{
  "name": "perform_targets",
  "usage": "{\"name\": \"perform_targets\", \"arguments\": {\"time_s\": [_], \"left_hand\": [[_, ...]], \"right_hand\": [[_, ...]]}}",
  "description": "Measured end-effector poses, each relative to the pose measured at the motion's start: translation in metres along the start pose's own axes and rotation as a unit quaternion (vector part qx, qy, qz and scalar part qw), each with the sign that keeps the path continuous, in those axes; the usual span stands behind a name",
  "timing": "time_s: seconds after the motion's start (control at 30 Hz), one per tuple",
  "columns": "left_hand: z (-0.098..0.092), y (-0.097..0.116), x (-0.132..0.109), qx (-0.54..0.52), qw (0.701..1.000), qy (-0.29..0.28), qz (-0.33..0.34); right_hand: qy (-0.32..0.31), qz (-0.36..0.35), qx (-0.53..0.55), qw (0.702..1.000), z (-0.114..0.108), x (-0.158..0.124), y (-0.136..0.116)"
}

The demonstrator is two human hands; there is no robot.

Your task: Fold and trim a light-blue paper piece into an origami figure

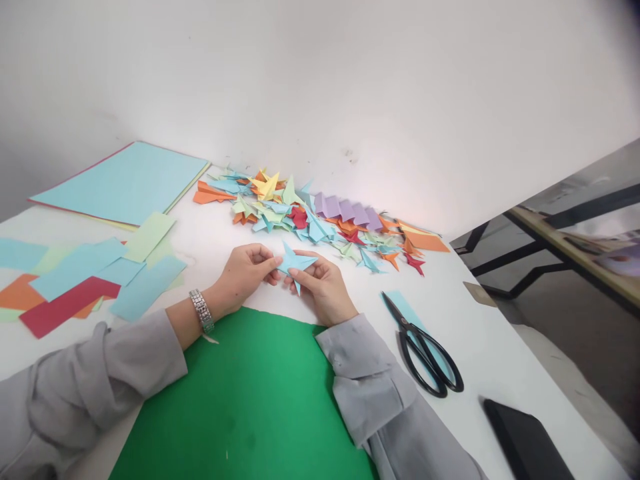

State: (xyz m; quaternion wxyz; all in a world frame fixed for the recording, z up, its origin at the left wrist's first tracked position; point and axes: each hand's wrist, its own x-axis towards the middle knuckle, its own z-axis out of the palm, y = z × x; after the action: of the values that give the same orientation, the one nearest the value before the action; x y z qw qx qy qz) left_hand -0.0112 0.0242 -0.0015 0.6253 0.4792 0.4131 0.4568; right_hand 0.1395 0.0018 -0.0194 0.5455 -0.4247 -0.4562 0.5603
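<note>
A light blue folded paper star (296,261) with several sharp points is held up between both hands. My left hand (245,275) pinches its left point between thumb and fingers. Closed on its right side is my right hand (324,285), the thumb lying across the front of the paper. The fingertips behind the star are partly hidden. Just beyond the hands lies a long pile of folded paper shapes (320,230) in blue, green, orange, red and yellow. Below the hands, a green sheet (250,400) covers the near part of the white table (520,360).
Cut paper strips (83,267) lie scattered at the left, with larger coloured sheets (125,183) behind them. Black-handled scissors (425,353) rest over a blue strip (405,308) on the right. A black flat object (525,440) lies near the front right. A wall (320,87) borders the table's back.
</note>
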Motion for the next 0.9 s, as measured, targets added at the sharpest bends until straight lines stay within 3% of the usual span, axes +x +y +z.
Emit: {"name": "perform_targets", "arguments": {"time_s": [0.37, 0.9], "left_hand": [[0.0001, -0.0004, 0.0009, 0.019, 1.000, 0.005, 0.017], [-0.0007, 0.0009, -0.0001, -0.015, 1.000, -0.005, -0.014]], "right_hand": [[-0.012, 0.009, -0.015, 1.000, 0.0021, -0.0004, -0.0042], [-0.003, 0.013, -0.032, 0.999, 0.0033, -0.0009, -0.0057]]}}
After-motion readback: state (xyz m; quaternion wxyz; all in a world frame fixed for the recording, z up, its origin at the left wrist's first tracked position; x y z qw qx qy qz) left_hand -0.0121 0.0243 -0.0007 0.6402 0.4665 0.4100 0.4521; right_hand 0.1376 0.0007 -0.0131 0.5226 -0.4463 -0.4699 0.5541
